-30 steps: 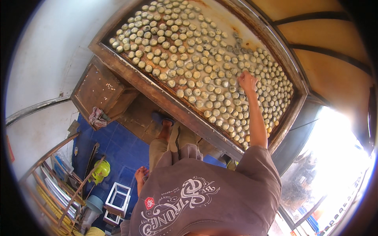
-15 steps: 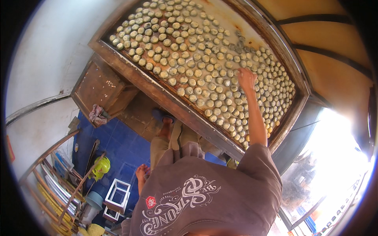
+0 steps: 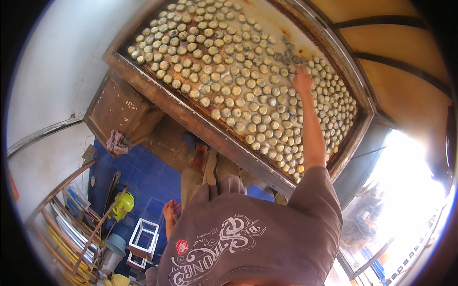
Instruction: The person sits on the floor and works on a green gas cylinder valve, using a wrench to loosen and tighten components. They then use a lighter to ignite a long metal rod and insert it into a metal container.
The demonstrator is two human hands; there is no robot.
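Observation:
A large, shallow wooden-framed tray (image 3: 179,110) slants across the far side, holding many small round pale-yellow pieces (image 3: 236,90) with dark patches; their exact kind I cannot tell. My right arm reaches over the tray. Its hand (image 3: 302,81) is low among the pieces with curled fingers drawn together, beside a cluster of darker grey pieces (image 3: 287,58) by the far edge. Whatever is at the fingertips is hidden. My left hand is out of view.
Left of the tray stands a brown wooden box (image 3: 112,102) with a crumpled cloth (image 3: 118,142) on its edge. On the blue floor (image 3: 143,174) are a white frame-like stand (image 3: 144,237), a yellow-green object (image 3: 124,202) and a wooden rack (image 3: 59,185).
My right hand has moved farther over the tray, toward the darker grey pieces. The view has shifted slightly.

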